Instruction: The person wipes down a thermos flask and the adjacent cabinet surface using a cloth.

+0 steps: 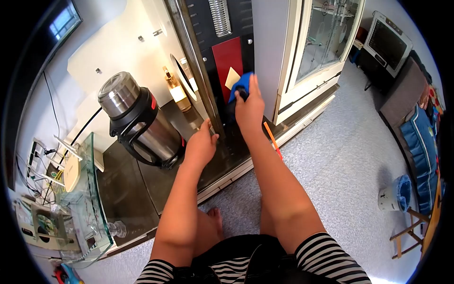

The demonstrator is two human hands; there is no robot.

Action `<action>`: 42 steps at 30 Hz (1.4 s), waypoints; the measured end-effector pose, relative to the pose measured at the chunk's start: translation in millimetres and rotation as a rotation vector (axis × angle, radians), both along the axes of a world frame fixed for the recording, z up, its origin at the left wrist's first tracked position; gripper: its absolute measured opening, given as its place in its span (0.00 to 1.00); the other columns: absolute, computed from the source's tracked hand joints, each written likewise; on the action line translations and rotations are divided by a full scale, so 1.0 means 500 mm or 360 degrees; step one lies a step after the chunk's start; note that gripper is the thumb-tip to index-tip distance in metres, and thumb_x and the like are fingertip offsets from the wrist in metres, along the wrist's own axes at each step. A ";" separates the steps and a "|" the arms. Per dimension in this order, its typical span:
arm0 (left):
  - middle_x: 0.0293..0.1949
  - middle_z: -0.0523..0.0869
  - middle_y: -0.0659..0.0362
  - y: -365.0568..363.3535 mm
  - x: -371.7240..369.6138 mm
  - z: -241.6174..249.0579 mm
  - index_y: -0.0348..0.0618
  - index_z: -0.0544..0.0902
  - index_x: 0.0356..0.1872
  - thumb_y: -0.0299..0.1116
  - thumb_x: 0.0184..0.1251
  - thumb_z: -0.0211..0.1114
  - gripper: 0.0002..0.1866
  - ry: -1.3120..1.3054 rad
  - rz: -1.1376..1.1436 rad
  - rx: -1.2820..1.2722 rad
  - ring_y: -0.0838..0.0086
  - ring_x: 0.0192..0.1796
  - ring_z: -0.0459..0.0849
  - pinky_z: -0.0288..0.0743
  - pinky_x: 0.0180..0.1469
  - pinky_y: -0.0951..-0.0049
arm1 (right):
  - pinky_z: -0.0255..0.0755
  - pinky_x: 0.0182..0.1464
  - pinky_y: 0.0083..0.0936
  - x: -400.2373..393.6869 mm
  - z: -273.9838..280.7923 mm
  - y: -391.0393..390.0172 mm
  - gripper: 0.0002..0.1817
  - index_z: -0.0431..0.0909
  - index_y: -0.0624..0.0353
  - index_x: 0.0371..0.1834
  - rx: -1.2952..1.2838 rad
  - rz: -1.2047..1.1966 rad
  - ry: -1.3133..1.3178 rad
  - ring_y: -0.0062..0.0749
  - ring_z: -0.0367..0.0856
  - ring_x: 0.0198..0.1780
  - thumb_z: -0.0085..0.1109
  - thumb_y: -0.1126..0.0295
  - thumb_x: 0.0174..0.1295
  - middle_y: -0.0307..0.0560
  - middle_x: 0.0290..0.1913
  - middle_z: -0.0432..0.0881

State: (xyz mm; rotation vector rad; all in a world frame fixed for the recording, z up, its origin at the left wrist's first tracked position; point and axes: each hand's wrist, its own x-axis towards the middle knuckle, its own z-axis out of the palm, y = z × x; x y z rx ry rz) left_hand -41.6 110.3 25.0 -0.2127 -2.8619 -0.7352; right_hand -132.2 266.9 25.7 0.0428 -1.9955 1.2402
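Observation:
My right hand (249,108) is closed on a bright blue and black object (245,83) with a rounded top, in front of a black slotted panel (241,26). Right behind it, a red sheet (227,56) carries a pale yellow paper square (232,77). My left hand (200,147) has its fingers bent at the foot of a tall brown upright (201,80), fingertips right at its edge. To the left of that hand, a large steel thermos (163,135) with a black handle stands on the dark cabinet top (125,189).
A gold bottle (178,93) and a round mirror (183,71) stand behind the thermos. At left are a glass shelf (92,189) and a white router (72,173). A glass-door cabinet (326,35) rises at right. An orange stick (273,138) leans by the cabinet edge.

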 end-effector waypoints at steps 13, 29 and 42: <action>0.53 0.87 0.43 0.014 0.001 0.011 0.32 0.66 0.71 0.33 0.71 0.64 0.31 -0.0150 0.0073 -0.0086 0.46 0.52 0.86 0.79 0.54 0.51 | 0.70 0.69 0.43 -0.025 -0.022 0.058 0.35 0.68 0.65 0.73 0.0033 -0.0035 -0.0110 0.60 0.75 0.68 0.65 0.80 0.59 0.64 0.70 0.74; 0.54 0.87 0.42 0.015 -0.003 0.009 0.29 0.66 0.70 0.34 0.73 0.63 0.29 -0.0141 0.0079 -0.0113 0.45 0.52 0.86 0.80 0.54 0.51 | 0.73 0.65 0.40 -0.011 0.127 0.033 0.41 0.70 0.60 0.73 0.0433 0.0042 0.0531 0.57 0.78 0.61 0.63 0.88 0.49 0.55 0.75 0.70; 0.53 0.87 0.41 0.028 -0.002 -0.001 0.29 0.67 0.70 0.33 0.74 0.62 0.28 0.0034 0.0132 -0.0160 0.45 0.51 0.86 0.80 0.54 0.51 | 0.74 0.63 0.45 -0.007 -0.029 0.077 0.34 0.68 0.67 0.72 0.0208 0.0042 -0.0695 0.58 0.81 0.60 0.67 0.72 0.61 0.64 0.67 0.76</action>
